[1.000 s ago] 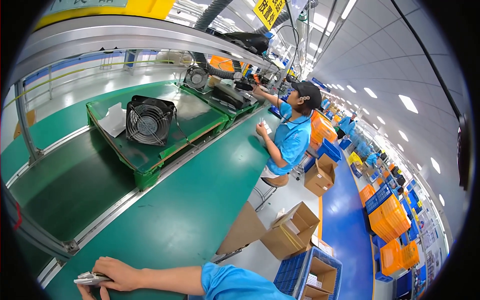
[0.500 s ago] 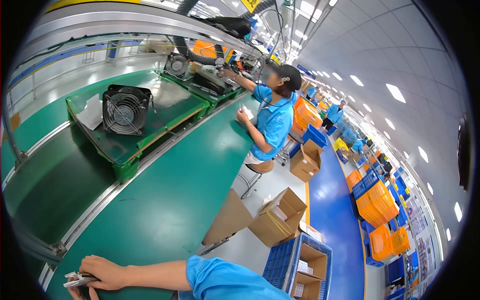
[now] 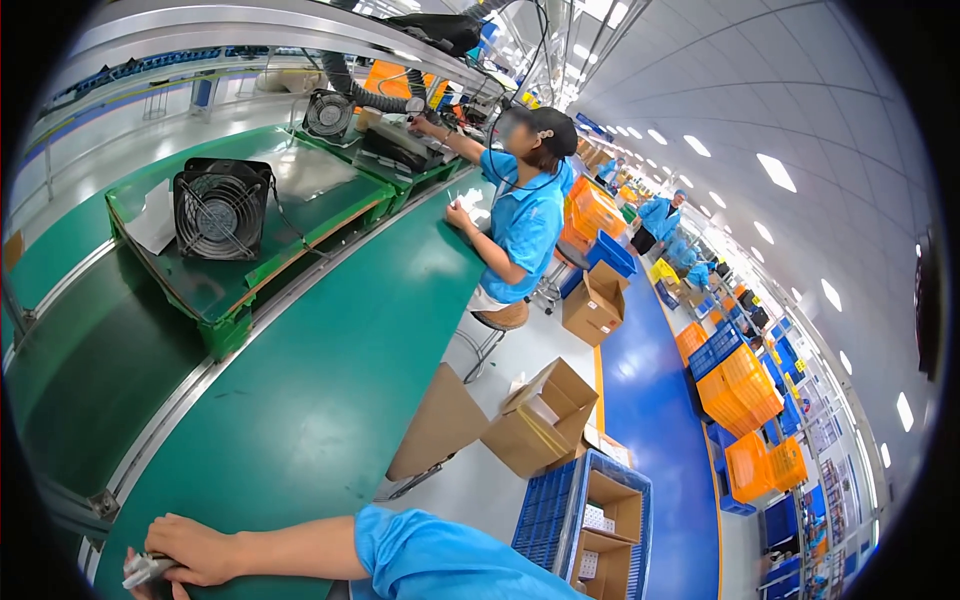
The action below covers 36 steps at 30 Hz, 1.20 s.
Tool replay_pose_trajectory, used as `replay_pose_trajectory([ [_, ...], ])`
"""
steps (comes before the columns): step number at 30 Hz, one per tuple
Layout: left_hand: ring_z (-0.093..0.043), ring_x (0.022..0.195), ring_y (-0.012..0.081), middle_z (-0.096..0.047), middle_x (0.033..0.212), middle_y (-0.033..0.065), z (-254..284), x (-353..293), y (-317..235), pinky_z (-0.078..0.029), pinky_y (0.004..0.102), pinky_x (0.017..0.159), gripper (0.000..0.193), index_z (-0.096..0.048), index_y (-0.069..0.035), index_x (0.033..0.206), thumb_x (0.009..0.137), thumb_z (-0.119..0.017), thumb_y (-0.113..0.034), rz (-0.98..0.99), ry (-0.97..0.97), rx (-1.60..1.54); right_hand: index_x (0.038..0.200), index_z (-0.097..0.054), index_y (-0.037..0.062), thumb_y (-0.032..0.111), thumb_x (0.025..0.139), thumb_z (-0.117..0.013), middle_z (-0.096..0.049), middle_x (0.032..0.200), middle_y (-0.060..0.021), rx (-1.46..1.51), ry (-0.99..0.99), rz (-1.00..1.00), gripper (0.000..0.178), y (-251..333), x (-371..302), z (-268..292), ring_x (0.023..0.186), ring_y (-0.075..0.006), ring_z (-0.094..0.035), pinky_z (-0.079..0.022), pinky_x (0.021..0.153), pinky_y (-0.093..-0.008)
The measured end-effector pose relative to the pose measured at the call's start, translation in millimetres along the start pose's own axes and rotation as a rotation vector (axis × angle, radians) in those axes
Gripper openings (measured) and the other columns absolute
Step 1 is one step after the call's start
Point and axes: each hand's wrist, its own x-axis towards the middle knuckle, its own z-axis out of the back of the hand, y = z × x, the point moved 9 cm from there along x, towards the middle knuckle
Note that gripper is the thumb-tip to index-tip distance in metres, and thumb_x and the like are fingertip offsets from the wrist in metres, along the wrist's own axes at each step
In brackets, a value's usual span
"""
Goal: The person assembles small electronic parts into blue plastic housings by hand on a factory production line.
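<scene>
At the lower left, low over the green bench top point(image 3: 300, 420), both hands meet around a small grey and silver metal piece point(image 3: 148, 570). Its exact kind is too small to make out. My right hand point(image 3: 195, 550) comes in on a blue-sleeved arm, fingers bent and closed over the piece from above. Of my left hand point(image 3: 133, 591) only a little shows at the picture's dark rim, closed against the near side of the same piece; the rest is cut off or hidden.
A black fan with a wire guard point(image 3: 219, 210) stands on a raised green platform point(image 3: 290, 268) beyond the bench. Farther along sits a co-worker point(image 3: 527, 225) in blue. Open cardboard boxes point(image 3: 540, 420), a blue crate point(image 3: 548, 510) and orange crates point(image 3: 740, 390) lie to the right.
The view has swung slightly, so the surroundings sit farther left and higher. The metal piece has turned in my hands, and my right fingers now cover more of it.
</scene>
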Motion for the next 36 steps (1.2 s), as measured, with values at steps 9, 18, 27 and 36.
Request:
replay_pose_trajectory([
  [9, -0.051, 0.122, 0.0321, -0.045, 0.139, 0.0243, -3.3, 3.8, -9.5, -0.043, 0.0420, 0.102, 0.062, -0.033, 0.004, 0.141, 0.091, -0.068, -0.009, -0.064, -0.038, 0.065, 0.096, -0.053, 0.0027, 0.010, 0.068, -0.073, -0.053, 0.090, -0.0133, 0.009, 0.013, -0.043, 0.036, -5.2, -1.3, 2.1, 0.090, -0.0343, -0.051, -0.039, 0.082, -0.0436],
  [18, -0.053, 0.118, 0.0283, -0.051, 0.131, 0.0197, -1.5, 3.1, -20.0, -0.042, 0.0401, 0.102, 0.060, -0.034, 0.003, 0.140, 0.090, -0.067, -0.006, -0.047, -0.059, 0.014, 0.098, -0.056, 0.0026, 0.011, 0.073, -0.070, -0.056, 0.094, -0.0140, -0.018, 0.000, -0.025, 0.030, 11.4, 5.2, 6.3, 0.093, -0.0354, -0.054, -0.042, 0.086, -0.0441],
  [27, -0.050, 0.124, 0.0304, -0.047, 0.136, 0.0194, 4.4, -0.9, -31.3, -0.039, 0.0421, 0.106, 0.085, -0.033, 0.004, 0.143, 0.073, -0.077, -0.014, -0.044, -0.127, 0.361, 0.106, -0.063, 0.0029, 0.025, 0.083, -0.072, -0.066, 0.102, -0.0158, -0.170, 0.066, -0.158, 0.033, 2.8, -3.8, 13.4, 0.095, -0.0356, -0.063, -0.047, 0.085, -0.0441],
  [36, -0.052, 0.125, 0.0332, -0.043, 0.144, 0.0232, 0.7, -0.5, -26.2, -0.043, 0.0407, 0.103, 0.081, -0.034, 0.004, 0.141, 0.078, -0.079, -0.019, -0.018, -0.126, 0.317, 0.099, -0.065, -0.0007, 0.022, 0.076, -0.080, -0.067, 0.089, -0.0171, -0.237, -0.032, -0.086, 0.036, 7.5, 2.8, 26.1, 0.081, -0.0352, -0.065, -0.052, 0.071, -0.0407],
])
